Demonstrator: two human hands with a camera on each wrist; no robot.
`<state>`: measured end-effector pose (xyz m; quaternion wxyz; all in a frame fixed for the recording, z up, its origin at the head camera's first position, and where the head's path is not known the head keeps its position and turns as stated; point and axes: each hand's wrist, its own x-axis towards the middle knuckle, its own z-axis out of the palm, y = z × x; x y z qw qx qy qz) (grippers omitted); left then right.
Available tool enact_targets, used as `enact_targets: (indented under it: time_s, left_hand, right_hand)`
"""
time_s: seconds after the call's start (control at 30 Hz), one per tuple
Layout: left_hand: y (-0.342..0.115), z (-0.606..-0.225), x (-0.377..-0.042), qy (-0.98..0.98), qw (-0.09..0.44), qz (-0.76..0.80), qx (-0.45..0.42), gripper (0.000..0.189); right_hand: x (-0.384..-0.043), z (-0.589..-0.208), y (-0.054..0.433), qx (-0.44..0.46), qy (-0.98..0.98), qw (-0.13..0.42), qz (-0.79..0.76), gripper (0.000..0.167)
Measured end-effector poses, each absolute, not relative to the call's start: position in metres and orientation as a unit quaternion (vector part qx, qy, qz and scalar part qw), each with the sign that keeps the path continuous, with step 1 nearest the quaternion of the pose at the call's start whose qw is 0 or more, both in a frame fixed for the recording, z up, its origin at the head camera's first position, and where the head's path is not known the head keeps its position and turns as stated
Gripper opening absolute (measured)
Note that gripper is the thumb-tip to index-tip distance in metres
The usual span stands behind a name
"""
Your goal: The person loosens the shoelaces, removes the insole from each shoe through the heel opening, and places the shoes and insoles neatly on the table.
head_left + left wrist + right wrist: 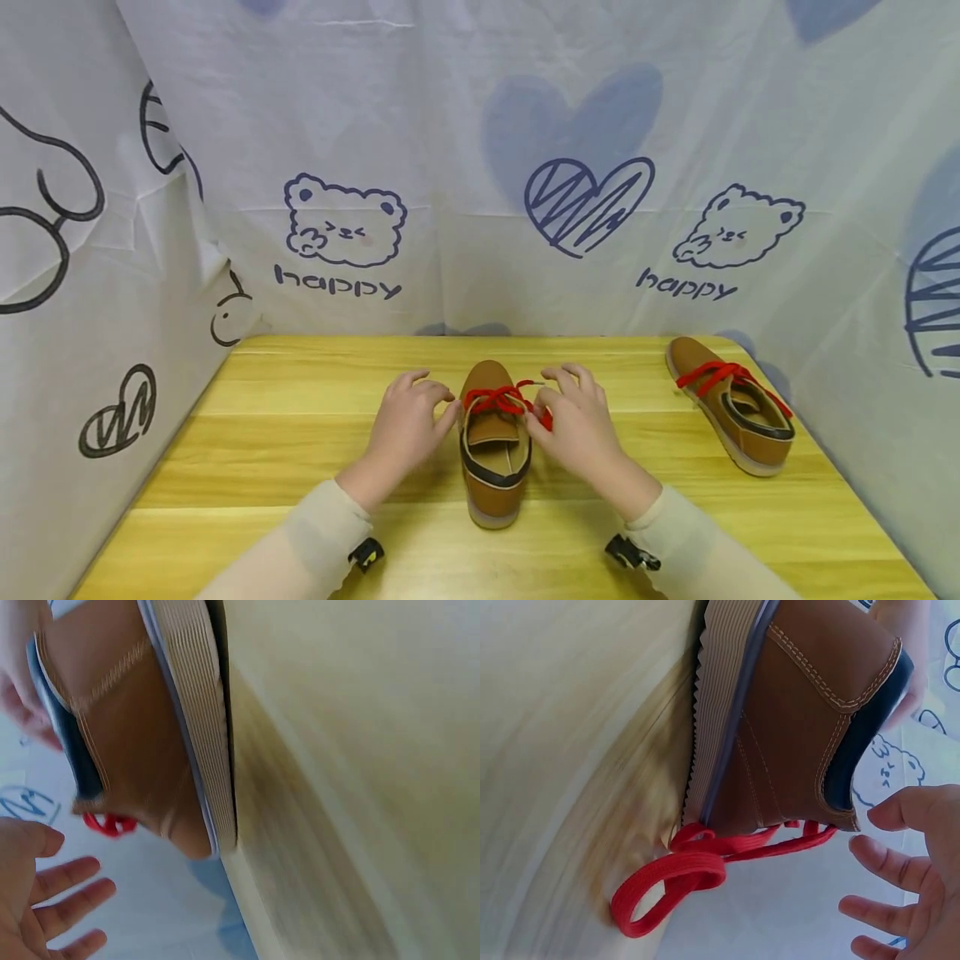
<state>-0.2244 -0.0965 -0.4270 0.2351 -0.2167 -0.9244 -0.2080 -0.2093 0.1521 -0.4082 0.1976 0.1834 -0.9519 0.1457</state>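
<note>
A brown shoe with red laces stands on the table between my hands, toe pointing away. On its left side, my left hand hovers with fingers spread and holds nothing. My right hand is at the shoe's right side, thumb close to the collar. In the right wrist view its fingers are parted with nothing between them, beside the brown shoe. Looped red lace hangs down that side toward the tabletop. The left wrist view shows the shoe's other side and my relaxed fingers near it.
A second brown shoe with red laces stands at the table's right edge, toe pointing away and leftward. Printed white cloth rises behind and along both sides of the wooden table.
</note>
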Motion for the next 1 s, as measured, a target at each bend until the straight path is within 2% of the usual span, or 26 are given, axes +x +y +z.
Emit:
enact_targets:
  time_s: [0.13, 0.33, 0.7, 1.0]
  left_hand:
    - [-0.1, -0.427, -0.239, -0.923, 0.224, -0.223, -0.218, 0.014]
    - [-0.095, -0.428, -0.262, -0.93, 0.159, -0.253, -0.212, 0.024]
    - [-0.086, -0.439, -0.297, -0.936, 0.04, -0.277, -0.211, 0.039]
    - [-0.089, -0.45, -0.306, -0.936, 0.004, -0.258, -0.237, 0.043]
  right_hand:
    - [-0.203, -0.408, 0.153, 0.193, -0.95, 0.202, 0.14, 0.029]
    - [-0.196, -0.411, 0.153, 0.202, -0.946, 0.223, 0.12, 0.031]
    - [-0.187, -0.416, 0.146, 0.18, -0.965, 0.18, 0.07, 0.031]
    - [-0.185, -0.418, 0.144, 0.18, -0.966, 0.172, 0.071, 0.032]
